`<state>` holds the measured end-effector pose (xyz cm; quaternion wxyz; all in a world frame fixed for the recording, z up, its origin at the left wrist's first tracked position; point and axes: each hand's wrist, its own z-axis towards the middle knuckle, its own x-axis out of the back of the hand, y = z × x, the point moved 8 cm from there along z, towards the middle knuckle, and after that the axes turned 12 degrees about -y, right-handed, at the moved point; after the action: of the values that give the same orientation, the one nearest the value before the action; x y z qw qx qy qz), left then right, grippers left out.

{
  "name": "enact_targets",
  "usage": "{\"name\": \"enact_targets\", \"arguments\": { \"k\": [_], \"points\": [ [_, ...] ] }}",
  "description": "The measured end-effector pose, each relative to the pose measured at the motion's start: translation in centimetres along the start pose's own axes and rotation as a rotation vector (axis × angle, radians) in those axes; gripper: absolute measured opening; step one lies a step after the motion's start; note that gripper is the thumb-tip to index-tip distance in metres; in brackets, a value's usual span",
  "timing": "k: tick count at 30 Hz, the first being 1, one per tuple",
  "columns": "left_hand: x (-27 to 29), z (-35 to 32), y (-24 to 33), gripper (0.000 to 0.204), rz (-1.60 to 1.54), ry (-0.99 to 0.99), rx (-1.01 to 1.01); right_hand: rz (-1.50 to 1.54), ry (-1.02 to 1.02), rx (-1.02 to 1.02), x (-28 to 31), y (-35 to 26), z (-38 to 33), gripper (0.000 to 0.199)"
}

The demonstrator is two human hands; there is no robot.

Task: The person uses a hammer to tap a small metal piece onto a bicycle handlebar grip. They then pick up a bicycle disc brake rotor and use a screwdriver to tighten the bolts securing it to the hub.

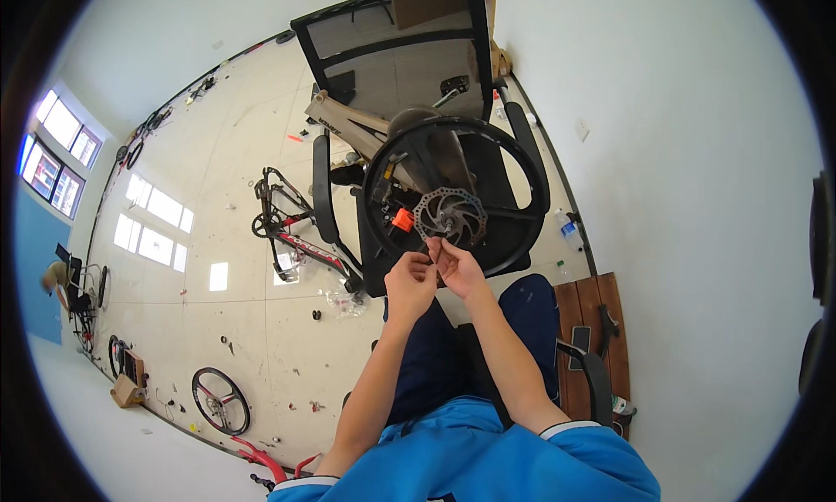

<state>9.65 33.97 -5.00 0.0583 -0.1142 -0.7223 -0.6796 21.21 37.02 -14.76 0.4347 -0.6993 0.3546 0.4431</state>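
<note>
Head view: left hand (409, 284) and right hand (459, 269) together, fingertips pinched at brake disc (450, 216) on black wheel (455, 197); pinched item too small to identify. Disc judged thin, stiff, sharp-edged; wheel heavy, grip by rim.

Perforated metal brake disc (450, 216), glossy floor (218, 241)

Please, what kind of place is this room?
Probably a bicycle repair or assembly workshop. A black wheel with a brake disc rests on an office chair, a partly built bike frame lies on the tiled floor, and another wheel lies nearby.
</note>
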Motion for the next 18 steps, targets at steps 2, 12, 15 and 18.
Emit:
{"name": "enact_targets", "arguments": {
  "k": [2, 12, 15, 18],
  "points": [
    [0.0, -0.7, 3.4, 0.021, 0.279, 0.004, -0.276, 0.006, -0.072, -0.022, 0.7, 0.2, 0.8, 0.017],
    [0.1, 0.8, 1.2, 0.015, 0.089, -0.146, 0.028, 0.033, 0.05, 0.007, 2.3, 0.4, 1.0, 0.009],
    [0.6, -0.4, 3.9, 0.013, 0.177, -0.017, -0.202, 0.038, 0.075, 0.003, 1.9, 0.3, 1.5, 0.009],
    [-0.3, -1.6, 6.8, 0.015, 0.411, -0.072, -0.353, 0.01, 0.141, -0.025, 2.7, 0.4, 1.6, 0.011]
  ]
}}
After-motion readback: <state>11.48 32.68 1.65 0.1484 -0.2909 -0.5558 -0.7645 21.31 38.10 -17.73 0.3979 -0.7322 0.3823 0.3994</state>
